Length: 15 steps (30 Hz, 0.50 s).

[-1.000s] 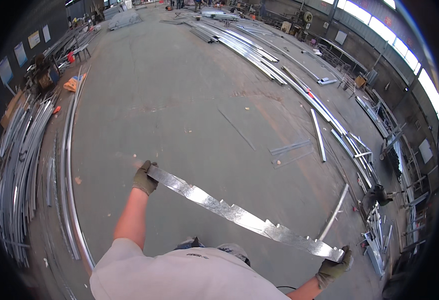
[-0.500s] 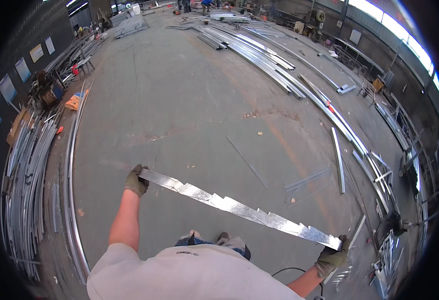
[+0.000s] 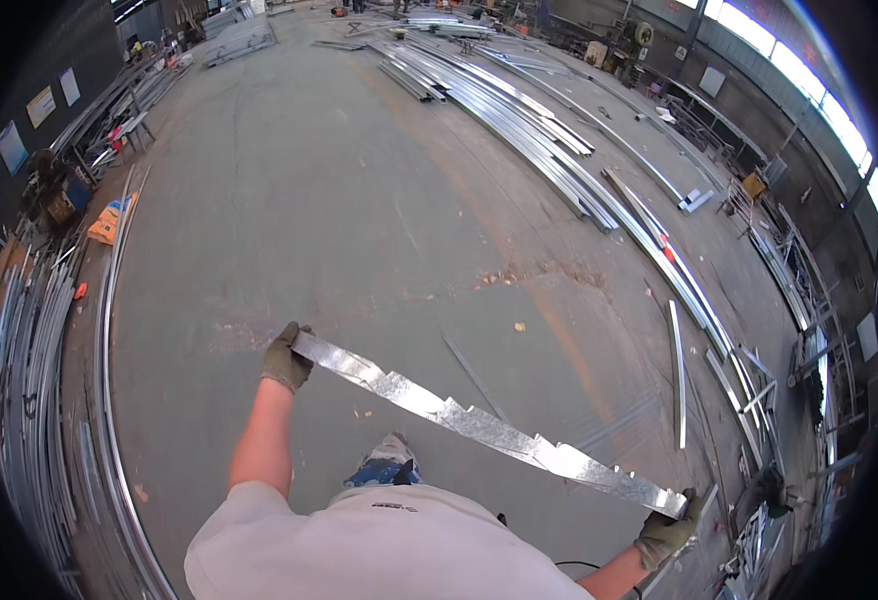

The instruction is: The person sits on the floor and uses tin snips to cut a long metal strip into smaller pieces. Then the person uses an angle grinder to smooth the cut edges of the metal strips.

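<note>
Gripped by the olive-gloved left hand (image 3: 288, 360) at its left, farther end and the olive-gloved right hand (image 3: 667, 534) at its right, nearer end, a long, shiny silver sheet-metal strip (image 3: 489, 429) with a notched far edge slants above the grey concrete floor (image 3: 259, 200).

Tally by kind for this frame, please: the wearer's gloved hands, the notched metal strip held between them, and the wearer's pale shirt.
Gloved hands: 2
Notched metal strip: 1
Pale shirt: 1
Total: 4
</note>
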Available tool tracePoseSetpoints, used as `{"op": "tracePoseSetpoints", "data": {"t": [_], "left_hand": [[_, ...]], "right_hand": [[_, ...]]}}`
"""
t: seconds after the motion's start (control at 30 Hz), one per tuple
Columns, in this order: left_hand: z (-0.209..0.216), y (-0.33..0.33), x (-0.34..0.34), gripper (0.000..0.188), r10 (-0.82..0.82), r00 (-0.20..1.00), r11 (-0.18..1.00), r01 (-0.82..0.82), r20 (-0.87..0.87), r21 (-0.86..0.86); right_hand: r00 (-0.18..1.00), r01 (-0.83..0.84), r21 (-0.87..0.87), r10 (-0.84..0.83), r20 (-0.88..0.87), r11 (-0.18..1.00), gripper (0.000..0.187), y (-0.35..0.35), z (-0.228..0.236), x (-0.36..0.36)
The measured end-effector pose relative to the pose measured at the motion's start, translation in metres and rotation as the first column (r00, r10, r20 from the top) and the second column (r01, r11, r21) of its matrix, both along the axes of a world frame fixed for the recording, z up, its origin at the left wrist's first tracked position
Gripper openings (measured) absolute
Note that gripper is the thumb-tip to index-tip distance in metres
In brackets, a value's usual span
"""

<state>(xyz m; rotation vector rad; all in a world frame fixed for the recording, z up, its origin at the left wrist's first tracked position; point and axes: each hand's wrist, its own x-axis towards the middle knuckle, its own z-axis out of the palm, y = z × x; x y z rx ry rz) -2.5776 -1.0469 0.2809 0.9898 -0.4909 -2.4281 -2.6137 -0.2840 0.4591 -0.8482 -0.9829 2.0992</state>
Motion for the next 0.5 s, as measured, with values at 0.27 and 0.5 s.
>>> {"op": "tracePoseSetpoints", "data": {"t": [0.27,0.5], "left_hand": [[0.044,-0.109,-0.194,0.023,-0.047,0.999,0.999,0.046,0.012,0.01],[0.018,-0.25,-0.308,0.03,-0.081,0.992,0.97,0.1,0.092,-0.22]], "right_hand": [[0.996,0.022,0.047,-0.018,-0.085,0.999,0.035,-0.103,0.01,-0.133],[0.997,-0.069,0.012,0.069,-0.029,0.998,0.034,-0.208,-0.041,-0.318]]}}
